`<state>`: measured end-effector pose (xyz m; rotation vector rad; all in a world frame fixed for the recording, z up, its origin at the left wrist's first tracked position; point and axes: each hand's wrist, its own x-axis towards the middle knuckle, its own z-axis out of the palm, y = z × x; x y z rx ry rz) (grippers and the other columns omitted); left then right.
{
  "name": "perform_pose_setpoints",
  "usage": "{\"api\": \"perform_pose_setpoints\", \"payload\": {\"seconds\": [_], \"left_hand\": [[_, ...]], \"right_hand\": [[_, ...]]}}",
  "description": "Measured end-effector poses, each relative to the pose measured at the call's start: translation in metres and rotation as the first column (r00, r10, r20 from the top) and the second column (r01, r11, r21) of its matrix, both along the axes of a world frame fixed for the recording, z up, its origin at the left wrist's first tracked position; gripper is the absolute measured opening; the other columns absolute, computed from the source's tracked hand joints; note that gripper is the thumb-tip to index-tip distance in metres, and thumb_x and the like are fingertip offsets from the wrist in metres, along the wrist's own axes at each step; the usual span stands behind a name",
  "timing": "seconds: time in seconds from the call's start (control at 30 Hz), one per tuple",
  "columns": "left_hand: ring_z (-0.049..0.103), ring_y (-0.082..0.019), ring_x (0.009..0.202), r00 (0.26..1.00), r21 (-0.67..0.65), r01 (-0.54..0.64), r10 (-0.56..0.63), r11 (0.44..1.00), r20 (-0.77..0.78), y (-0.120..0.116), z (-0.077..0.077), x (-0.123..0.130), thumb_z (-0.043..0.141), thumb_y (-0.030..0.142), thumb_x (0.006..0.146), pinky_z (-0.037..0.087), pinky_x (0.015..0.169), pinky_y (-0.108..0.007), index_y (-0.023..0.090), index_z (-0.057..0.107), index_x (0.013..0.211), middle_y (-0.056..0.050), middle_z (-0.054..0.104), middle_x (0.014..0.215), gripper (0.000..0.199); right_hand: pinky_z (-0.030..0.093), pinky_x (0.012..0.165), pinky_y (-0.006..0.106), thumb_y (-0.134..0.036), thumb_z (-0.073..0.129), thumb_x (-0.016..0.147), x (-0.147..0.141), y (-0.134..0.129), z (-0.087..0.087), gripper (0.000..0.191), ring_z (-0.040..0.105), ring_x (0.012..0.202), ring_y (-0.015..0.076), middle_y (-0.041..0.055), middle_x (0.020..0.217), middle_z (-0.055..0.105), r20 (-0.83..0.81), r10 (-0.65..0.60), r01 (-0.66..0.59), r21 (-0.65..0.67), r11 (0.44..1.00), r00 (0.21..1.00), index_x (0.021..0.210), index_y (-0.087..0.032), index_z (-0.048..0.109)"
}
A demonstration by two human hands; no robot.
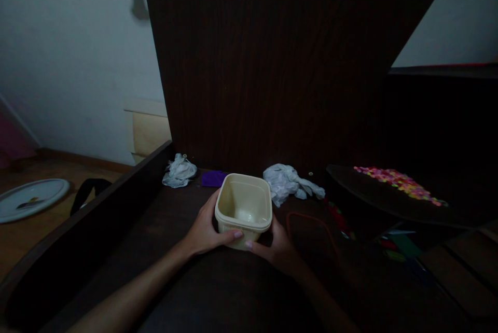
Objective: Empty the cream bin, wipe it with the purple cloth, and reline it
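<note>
A cream plastic container (244, 200) with rounded corners and an open top is held between both hands above the dark wooden surface (187, 281). Its inside shows nothing but a shiny bottom. My left hand (206, 229) grips the left side, thumb across the front wall. On the right side, my right hand (278, 245) is wrapped round the container, its thumb also on the front. Behind the container lie a purple item (212, 178) and a crumpled white plastic bag (288, 182); another crumpled bag (179, 171) is farther left.
A dark raised edge (116, 203) runs along the left. A tall dark panel (264, 68) stands behind. At right, small colourful pieces (400, 183) lie on a dark shelf, with a reddish outline (311, 216) nearer. A white oval lid-like object (33, 199) is on the floor.
</note>
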<state>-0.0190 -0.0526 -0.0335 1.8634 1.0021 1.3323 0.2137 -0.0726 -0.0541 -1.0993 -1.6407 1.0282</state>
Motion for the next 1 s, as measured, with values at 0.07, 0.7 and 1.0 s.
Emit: {"api": "perform_pose_setpoints", "payload": {"seconds": [0.07,0.7,1.0], "left_hand": [[0.059,-0.038,0.131,1.0,0.039,-0.001,0.001,0.999,-0.02,0.0,-0.001,0.0,0.086,0.05,0.069,0.046,0.114,-0.054,0.015,0.04,0.153,-0.019,0.059,0.144,0.101],[0.064,-0.036,0.12,0.495,0.161,-0.426,0.378,0.89,-0.782,0.062,0.016,-0.121,0.056,0.025,0.08,0.051,0.106,-0.048,0.013,0.067,0.114,-0.02,0.068,0.124,0.038],[0.071,-0.033,0.091,0.521,0.124,-0.584,0.488,0.802,-0.7,0.059,0.03,-0.131,0.056,0.028,0.083,0.053,0.086,-0.04,0.021,0.058,0.069,-0.013,0.071,0.08,0.016]], "right_hand": [[0.036,0.12,0.057,-0.038,0.087,0.07,0.002,0.002,-0.001,0.099,0.051,0.141,0.0361,0.0135,0.15,0.057,0.027,0.016,-0.017,0.026,1.0,1.0,0.156,-0.025,0.039],[0.022,0.126,0.06,-0.031,0.086,0.07,0.008,0.002,-0.006,0.104,0.034,0.153,0.0368,0.0163,0.164,0.04,0.132,0.091,-0.096,0.035,0.995,0.987,0.159,-0.025,0.034],[0.023,0.126,0.059,-0.027,0.089,0.065,0.018,0.004,-0.008,0.121,0.031,0.154,0.0367,0.0175,0.168,0.032,0.131,0.111,-0.118,0.046,0.992,0.985,0.165,-0.024,0.021]]}}
